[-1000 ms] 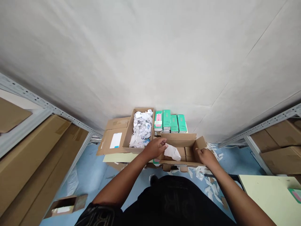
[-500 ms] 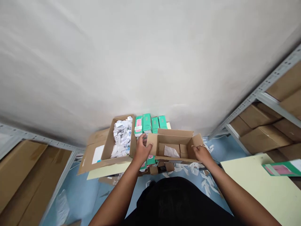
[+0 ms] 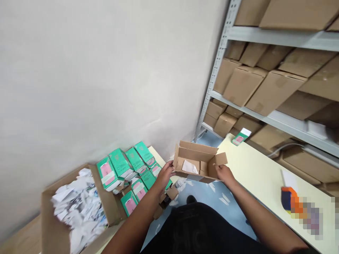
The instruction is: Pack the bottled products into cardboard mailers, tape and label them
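Note:
An open cardboard box (image 3: pixel 197 154) is held up in front of my body between both hands, its flaps spread. Inside it lies a crumpled piece of white paper (image 3: pixel 189 167). My left hand (image 3: pixel 166 173) grips the box's left end, its fingers partly behind the wall. At the opposite end, my right hand (image 3: pixel 224 173) is closed on the right wall, below a raised flap. Left of the box, several green boxes with pink panels (image 3: pixel 121 163) stand in rows on a pale table, nearest to my left hand.
A large carton (image 3: pixel 106 197) full of shredded white paper (image 3: pixel 82 204) stands at the lower left. To the right is a pale yellow table (image 3: pixel 254 176) with a small green box (image 3: pixel 241 137) on it. Metal shelving (image 3: pixel 249 33) loaded with brown cartons rises behind. Paper scraps litter the blue floor.
My view has turned to the right, bringing the right-hand table and shelves further in. The cardboard box has come along in both hands, away from the green boxes.

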The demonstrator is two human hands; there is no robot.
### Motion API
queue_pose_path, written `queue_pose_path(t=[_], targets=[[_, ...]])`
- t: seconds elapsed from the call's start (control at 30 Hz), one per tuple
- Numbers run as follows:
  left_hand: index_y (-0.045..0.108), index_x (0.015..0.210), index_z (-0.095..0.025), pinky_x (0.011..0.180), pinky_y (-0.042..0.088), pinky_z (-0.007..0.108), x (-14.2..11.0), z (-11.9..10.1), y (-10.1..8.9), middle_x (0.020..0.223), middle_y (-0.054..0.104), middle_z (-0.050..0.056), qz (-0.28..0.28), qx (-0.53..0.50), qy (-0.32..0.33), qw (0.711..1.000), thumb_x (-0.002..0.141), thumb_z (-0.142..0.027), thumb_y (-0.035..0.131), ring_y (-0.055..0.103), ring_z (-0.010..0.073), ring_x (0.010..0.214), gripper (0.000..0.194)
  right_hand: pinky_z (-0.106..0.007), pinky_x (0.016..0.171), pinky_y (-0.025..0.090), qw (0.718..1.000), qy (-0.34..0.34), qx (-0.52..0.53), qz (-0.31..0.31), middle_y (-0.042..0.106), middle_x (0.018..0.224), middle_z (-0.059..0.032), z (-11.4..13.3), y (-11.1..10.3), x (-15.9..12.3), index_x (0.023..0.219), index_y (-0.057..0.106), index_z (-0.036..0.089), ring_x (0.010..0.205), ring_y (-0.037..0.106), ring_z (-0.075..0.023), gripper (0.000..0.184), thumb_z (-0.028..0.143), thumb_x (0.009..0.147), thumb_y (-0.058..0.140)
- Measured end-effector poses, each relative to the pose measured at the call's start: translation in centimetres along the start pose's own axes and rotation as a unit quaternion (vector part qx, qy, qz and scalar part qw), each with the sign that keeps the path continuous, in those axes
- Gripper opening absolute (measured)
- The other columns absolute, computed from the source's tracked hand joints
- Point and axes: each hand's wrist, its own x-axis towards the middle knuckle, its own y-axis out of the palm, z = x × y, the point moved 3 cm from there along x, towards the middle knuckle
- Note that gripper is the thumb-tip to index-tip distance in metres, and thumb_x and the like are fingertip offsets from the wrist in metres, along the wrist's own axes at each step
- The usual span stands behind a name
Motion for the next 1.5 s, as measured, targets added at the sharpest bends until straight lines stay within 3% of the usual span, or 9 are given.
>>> queue_pose_path(t=[0.17,0.4,0.6,0.77,0.87,1.03,1.27,1.4,1.5], targets=[[0.066,0.120,-0.022,0.095,0.059,0.038,2.7,0.4,4.8,0.127,0.071,0.010,0.094,0.060,0.001,0.994,0.083,-0.043,0.051,0.068,0.0250,0.118,0.045,-0.027,0.068,0.043,0.993,0.076,0.066,-0.053,0.076,0.087,-0.0113,-5.1,-1.0,-3.3,0.079,0.068,0.019,0.086,0.070,-0.0245,0.049,0.054,0.101,0.041],[0.066,0.110,-0.021,0.098,0.056,0.040,6.4,1.3,15.8,0.120,0.071,0.009,0.196,0.028,-0.060,0.978,0.075,-0.037,0.065,0.067,0.0257,0.115,0.038,-0.028,0.062,0.047,0.953,0.161,0.239,-0.096,0.067,0.065,-0.0038,-14.9,-2.7,-4.8,0.079,0.064,0.021,0.069,0.068,-0.0225,0.044,0.057,0.097,0.044],[0.065,0.092,-0.020,0.090,0.056,0.033,10.8,3.2,27.1,0.098,0.070,0.005,0.223,0.037,-0.102,0.969,0.066,-0.026,0.061,0.067,0.0213,0.100,0.027,-0.029,0.059,0.051,0.918,0.201,0.329,-0.095,0.065,0.064,-0.0047,-24.8,-4.7,-1.8,0.077,0.059,0.022,0.064,0.067,-0.0216,0.043,0.059,0.096,0.049],[0.064,0.086,-0.019,0.080,0.056,0.029,14.1,5.5,35.9,0.089,0.068,0.004,0.177,0.064,-0.106,0.976,0.063,-0.023,0.058,0.066,0.0192,0.088,0.024,-0.031,0.065,0.052,0.936,0.199,0.279,-0.074,0.069,0.069,-0.0074,-31.8,-8.1,2.7,0.081,0.063,0.020,0.064,0.070,-0.0220,0.044,0.056,0.097,0.045],[0.065,0.085,-0.019,0.082,0.057,0.029,16.0,6.1,39.9,0.093,0.069,0.005,0.156,0.052,-0.102,0.981,0.063,-0.021,0.057,0.066,0.0195,0.091,0.024,-0.032,0.068,0.053,0.938,0.196,0.280,-0.056,0.071,0.074,-0.0087,-34.8,-10.2,5.7,0.089,0.065,0.018,0.068,0.072,-0.0227,0.044,0.058,0.096,0.046],[0.063,0.082,-0.019,0.080,0.057,0.029,19.4,6.5,43.3,0.093,0.068,0.005,0.112,0.080,-0.117,0.983,0.064,-0.022,0.057,0.066,0.0184,0.089,0.019,-0.032,0.068,0.056,0.922,0.208,0.325,-0.035,0.073,0.087,-0.0113,-36.9,-11.7,10.0,0.095,0.065,0.018,0.077,0.073,-0.0234,0.044,0.060,0.092,0.052],[0.066,0.083,-0.018,0.070,0.055,0.029,24.6,4.8,42.5,0.090,0.070,0.006,0.148,0.152,-0.133,0.968,0.071,-0.028,0.063,0.067,0.0193,0.083,0.016,-0.031,0.065,0.056,0.896,0.219,0.386,-0.020,0.073,0.090,-0.0112,-36.9,-11.2,11.3,0.095,0.064,0.018,0.079,0.072,-0.0229,0.045,0.063,0.089,0.055],[0.064,0.097,-0.021,0.078,0.055,0.031,29.8,1.5,43.4,0.105,0.072,0.008,0.143,0.231,-0.025,0.962,0.085,-0.039,0.058,0.069,0.0211,0.095,0.023,-0.031,0.072,0.057,0.877,0.212,0.425,-0.077,0.075,0.111,-0.0119,-36.6,-11.9,9.2,0.109,0.067,0.020,0.094,0.074,-0.0244,0.047,0.061,0.086,0.061],[0.062,0.108,-0.022,0.094,0.052,0.036,33.8,-1.2,46.9,0.117,0.070,0.010,0.156,0.333,0.084,0.926,0.090,-0.042,0.058,0.067,0.0241,0.109,0.028,-0.033,0.078,0.059,0.848,0.258,0.444,-0.134,0.072,0.125,-0.0136,-36.3,-11.6,7.3,0.123,0.065,0.020,0.100,0.074,-0.0259,0.055,0.061,0.086,0.060]])
